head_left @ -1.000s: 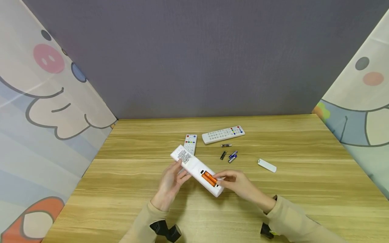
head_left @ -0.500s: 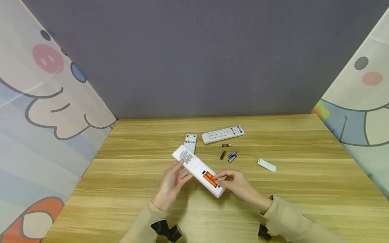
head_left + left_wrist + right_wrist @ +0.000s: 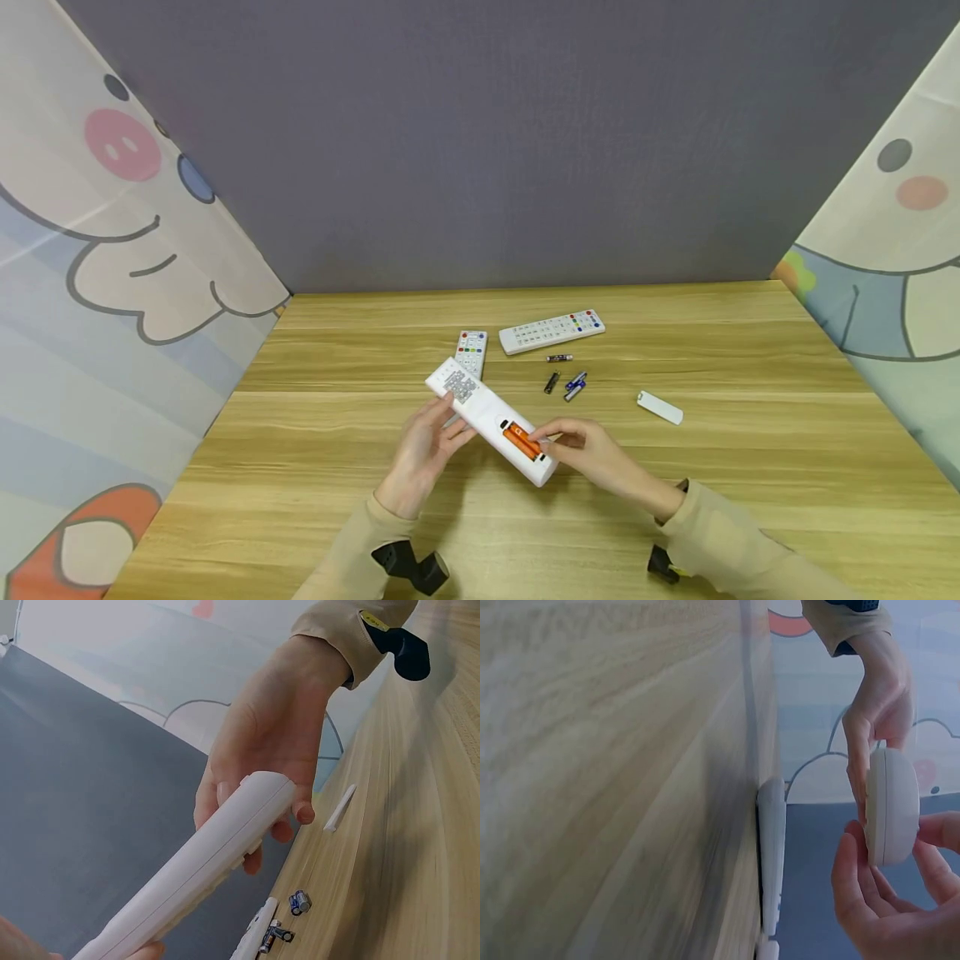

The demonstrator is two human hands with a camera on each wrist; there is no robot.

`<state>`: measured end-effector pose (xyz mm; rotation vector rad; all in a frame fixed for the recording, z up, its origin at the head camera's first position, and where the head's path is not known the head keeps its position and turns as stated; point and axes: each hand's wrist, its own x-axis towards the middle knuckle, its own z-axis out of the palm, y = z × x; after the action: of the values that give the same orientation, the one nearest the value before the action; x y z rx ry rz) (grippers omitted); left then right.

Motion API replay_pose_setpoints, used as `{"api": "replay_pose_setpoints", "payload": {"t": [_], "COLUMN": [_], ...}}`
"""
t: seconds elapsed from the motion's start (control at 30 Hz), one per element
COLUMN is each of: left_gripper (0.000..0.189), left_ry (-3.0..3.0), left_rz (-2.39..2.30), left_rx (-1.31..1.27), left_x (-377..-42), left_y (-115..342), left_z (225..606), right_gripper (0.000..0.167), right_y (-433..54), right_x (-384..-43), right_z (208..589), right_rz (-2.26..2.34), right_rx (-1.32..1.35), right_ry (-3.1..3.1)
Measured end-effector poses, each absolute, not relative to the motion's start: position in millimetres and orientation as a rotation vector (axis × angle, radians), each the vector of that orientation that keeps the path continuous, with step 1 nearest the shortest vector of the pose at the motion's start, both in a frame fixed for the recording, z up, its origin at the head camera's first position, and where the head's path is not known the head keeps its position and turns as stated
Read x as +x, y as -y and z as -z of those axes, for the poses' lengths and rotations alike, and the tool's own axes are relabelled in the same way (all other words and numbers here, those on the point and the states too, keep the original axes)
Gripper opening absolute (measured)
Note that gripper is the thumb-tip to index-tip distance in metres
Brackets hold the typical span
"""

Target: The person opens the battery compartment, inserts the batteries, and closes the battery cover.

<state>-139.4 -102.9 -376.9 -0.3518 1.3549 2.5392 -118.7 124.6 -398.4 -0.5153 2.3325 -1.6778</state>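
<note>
A white remote control [image 3: 489, 414] is held back side up above the table, tilted. My left hand [image 3: 420, 457] grips its labelled end, thumb on the back and fingers beneath. Two orange batteries [image 3: 522, 442] lie side by side in its uncovered compartment. At that end, my right hand [image 3: 588, 446] has thumb and index finger at the batteries. In the right wrist view, other fingers of the right hand [image 3: 896, 922] bear on the button side of the remote control [image 3: 892, 806], so it sits between them. The left wrist view shows the remote's side edge, with the batteries hidden.
A white battery cover [image 3: 660, 407] lies on the table [image 3: 750, 467] to the right. A second remote [image 3: 551, 332] lies at the back, and a smaller one [image 3: 471, 350] is partly hidden behind the held remote. Between them and the cover are black batteries [image 3: 552, 382] and blue batteries [image 3: 575, 385].
The held remote has shifted slightly to the right with both hands still on it. The orange batteries stay in the compartment, and the right fingers have moved a little along them.
</note>
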Motion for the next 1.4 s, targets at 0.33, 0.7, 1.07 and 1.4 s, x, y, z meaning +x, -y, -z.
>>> {"api": "replay_pose_setpoints", "payload": {"t": [0.33, 0.7, 1.07, 1.4], "left_gripper": [0.039, 0.041, 0.038, 0.038], "left_ry": [-1.347, -1.373, -1.352, -1.366], "left_rz": [-2.532, -2.520, -2.519, -2.538], "left_rx": [-0.354, -0.331, -0.338, -0.234], "left_x": [-139.3, -137.6, -137.1, -135.4], "left_y": [104.0, 104.7, 106.6, 109.2], "left_z": [377.6, 376.1, 375.5, 378.2], "right_gripper": [0.020, 0.022, 0.019, 0.022], "right_y": [-138.6, -159.7, -184.1, -203.4], "right_x": [-123.0, -129.5, -136.3, -142.4], "right_z": [394.6, 392.7, 396.3, 399.3], "right_rz": [1.627, 1.568, 1.335, 1.222], "right_rx": [-0.595, -0.664, -0.656, -0.591], "right_ry": [-2.365, -2.450, -2.725, -2.838]}}
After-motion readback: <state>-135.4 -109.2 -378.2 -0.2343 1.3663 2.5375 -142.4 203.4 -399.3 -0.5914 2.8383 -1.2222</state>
